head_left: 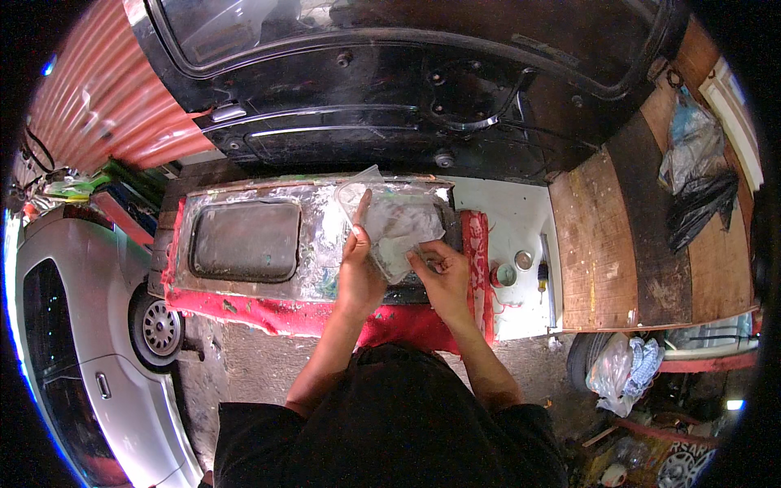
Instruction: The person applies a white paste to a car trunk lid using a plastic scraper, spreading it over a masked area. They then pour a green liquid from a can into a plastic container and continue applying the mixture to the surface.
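Observation:
Between my hands is a clear plastic container (404, 225), tilted over the worktop, with whitish smears or contents showing through it. A thin clear flap, perhaps its lid, sticks up at the upper left. My left hand (359, 268) grips the container's left side, with a finger stretched up along it. My right hand (443, 281) pinches its lower right edge; the fingertips are partly hidden. Beneath lies a worn panel (321, 244) spotted with white and green, and a dark rectangular tray-like recess (246, 241) is on its left part.
Red patterned cloth (268, 315) lies under the panel. On the white surface (521, 220) to the right are a small round tin (504, 275), a round lid (523, 260) and a screwdriver (543, 272). A large black vehicle panel (366, 106) stands behind; a silver car (98, 350) is at left.

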Tool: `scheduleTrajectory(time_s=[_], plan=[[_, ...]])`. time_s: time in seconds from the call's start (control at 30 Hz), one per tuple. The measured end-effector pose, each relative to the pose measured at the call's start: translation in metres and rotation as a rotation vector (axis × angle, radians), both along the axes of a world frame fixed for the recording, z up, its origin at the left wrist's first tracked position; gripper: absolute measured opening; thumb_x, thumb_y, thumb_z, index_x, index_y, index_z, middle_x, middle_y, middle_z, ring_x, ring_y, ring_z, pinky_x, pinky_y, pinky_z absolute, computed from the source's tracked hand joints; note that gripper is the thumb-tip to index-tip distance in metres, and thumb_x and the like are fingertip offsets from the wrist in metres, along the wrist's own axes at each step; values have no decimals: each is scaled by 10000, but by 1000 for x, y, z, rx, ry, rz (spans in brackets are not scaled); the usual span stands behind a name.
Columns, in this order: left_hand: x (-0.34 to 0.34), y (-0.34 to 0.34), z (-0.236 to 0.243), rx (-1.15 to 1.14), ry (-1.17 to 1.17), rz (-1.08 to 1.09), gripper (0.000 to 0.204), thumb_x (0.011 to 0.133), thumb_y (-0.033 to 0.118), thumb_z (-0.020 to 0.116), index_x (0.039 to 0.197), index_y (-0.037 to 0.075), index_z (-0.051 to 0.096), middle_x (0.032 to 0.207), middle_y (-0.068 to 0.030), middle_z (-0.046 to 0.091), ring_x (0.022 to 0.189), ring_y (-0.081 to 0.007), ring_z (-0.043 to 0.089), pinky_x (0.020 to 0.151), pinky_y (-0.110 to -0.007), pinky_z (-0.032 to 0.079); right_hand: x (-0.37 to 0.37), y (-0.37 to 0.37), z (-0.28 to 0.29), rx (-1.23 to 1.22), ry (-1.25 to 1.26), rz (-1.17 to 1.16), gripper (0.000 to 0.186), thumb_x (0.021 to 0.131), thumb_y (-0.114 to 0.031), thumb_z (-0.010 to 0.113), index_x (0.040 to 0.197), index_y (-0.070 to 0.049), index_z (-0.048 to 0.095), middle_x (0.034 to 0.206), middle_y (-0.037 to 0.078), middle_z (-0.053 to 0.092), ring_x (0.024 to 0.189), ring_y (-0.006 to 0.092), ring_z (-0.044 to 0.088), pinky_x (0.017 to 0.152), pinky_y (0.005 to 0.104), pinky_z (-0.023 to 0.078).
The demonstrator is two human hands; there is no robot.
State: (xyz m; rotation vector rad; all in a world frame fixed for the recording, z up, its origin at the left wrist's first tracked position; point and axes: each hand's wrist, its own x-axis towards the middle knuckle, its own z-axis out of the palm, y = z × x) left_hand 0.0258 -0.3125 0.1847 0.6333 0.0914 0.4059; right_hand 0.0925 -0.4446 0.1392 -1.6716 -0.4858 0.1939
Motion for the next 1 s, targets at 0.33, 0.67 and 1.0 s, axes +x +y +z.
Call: scheduleTrajectory(time_s=[0.33, 0.67, 1.0], plan=[[3, -14, -2, 96, -8, 42, 602, 1095, 444, 348, 1627, 194, 216, 1543, -155, 424, 1389, -292, 462, 1157, -446, 390, -9, 15, 10, 190, 150, -9, 150, 886, -104, 776, 930, 18, 701, 812, 36, 702, 710, 86, 628, 638, 261, 492], [-6, -29, -12, 83, 27, -1, 636, 1085, 457, 348, 1633, 181, 177, 1605, -149, 331, 1435, -314, 405, 1192, -478, 343, 16, 9, 21, 409, 411, -7, 143, 877, -94, 780, 982, -15, 723, 877, 14, 715, 798, 80, 632, 725, 241, 480], [-13, -13, -4, -85, 7, -127, 638, 1076, 516, 298, 1628, 215, 184, 1614, -131, 337, 1461, -369, 367, 1195, -544, 331, 23, -18, 51, 262, 243, 58, 198, 863, -90, 807, 1011, 14, 726, 896, 22, 717, 812, 71, 620, 726, 222, 468]])
